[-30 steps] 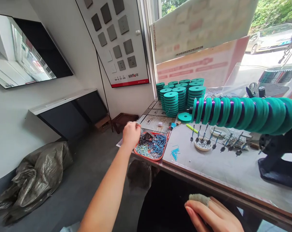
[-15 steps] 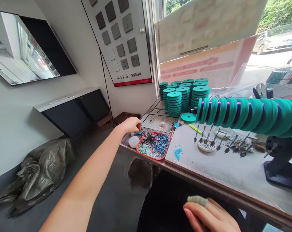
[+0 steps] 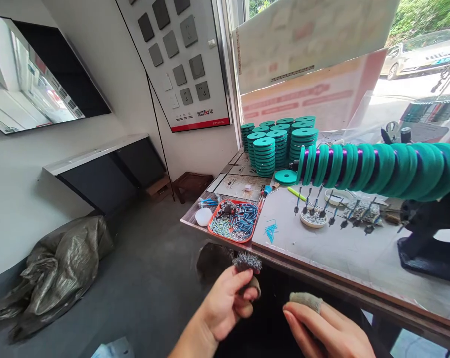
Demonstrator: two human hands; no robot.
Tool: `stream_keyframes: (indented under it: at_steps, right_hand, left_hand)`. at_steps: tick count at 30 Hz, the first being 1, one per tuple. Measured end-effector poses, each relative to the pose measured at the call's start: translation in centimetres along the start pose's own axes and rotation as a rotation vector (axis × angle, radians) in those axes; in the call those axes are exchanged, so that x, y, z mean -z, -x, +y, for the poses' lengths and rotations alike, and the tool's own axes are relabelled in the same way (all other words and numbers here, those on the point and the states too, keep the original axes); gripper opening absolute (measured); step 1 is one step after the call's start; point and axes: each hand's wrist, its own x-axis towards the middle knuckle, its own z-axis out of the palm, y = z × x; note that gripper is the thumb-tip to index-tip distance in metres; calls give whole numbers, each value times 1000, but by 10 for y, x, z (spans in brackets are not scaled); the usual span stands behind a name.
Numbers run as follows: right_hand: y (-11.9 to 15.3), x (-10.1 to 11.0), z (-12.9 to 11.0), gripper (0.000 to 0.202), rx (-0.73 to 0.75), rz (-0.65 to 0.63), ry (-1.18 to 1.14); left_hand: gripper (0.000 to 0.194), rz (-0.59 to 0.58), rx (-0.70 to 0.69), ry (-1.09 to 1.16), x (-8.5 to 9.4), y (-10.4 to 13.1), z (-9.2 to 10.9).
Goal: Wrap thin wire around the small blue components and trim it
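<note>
My left hand is closed in a pinch around a dark grey bristly bundle of thin pieces, in front of the table edge. Some sort of covering sits on one of its fingers. Lower right, my right hand has its fingers pressed together, and a grey-green cloth finger cover wraps one of them; anything inside that grip is hidden. Beyond the left hand, an orange-red tray holds blue, pale green and silvery small parts with a dark clump. A white round cup stands beside it.
A black stand carries a row of green discs with dark pieces hanging below. Stacked green spools stand by the window. On the table lie blue sticks, a bowl of white beads and a green pen.
My left hand has come back from the tray's far left side toward my right hand, with the bristly bundle in it. My right hand stays nearly in place. The view has shifted slightly.
</note>
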Motion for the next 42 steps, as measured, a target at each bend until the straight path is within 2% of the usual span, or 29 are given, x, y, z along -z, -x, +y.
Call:
stream_keyframes:
  at_steps: [3, 6, 9, 12, 15, 19, 26, 42]
  right_hand:
    - [-1, -4, -3, 30, 2, -9, 48]
    - [1, -11, -5, 33, 8, 51, 73]
    - [5, -16, -4, 30, -14, 85, 69]
    - [8, -18, -4, 27, -20, 70, 59]
    - [8, -17, -4, 27, -30, 57, 52]
    - [7, -17, -5, 28, -37, 50, 53]
    - [7, -18, -5, 32, -31, 58, 70]
    - [6, -19, -4, 34, -57, 41, 112]
  left_hand:
    - [42, 124, -4, 175, -13, 6, -16]
    - [46, 286, 18, 344, -18, 7, -20]
    - [45, 367, 23, 409, -21, 7, -23]
    - [39, 374, -3, 418, -23, 7, -26]
    - [34, 326, -42, 379, -24, 7, -29]
    - [39, 290, -58, 382, -25, 6, -31]
    - [42, 400, -57, 443, -28, 4, -33]
    - [30, 490, -156, 365, -30, 4, -39]
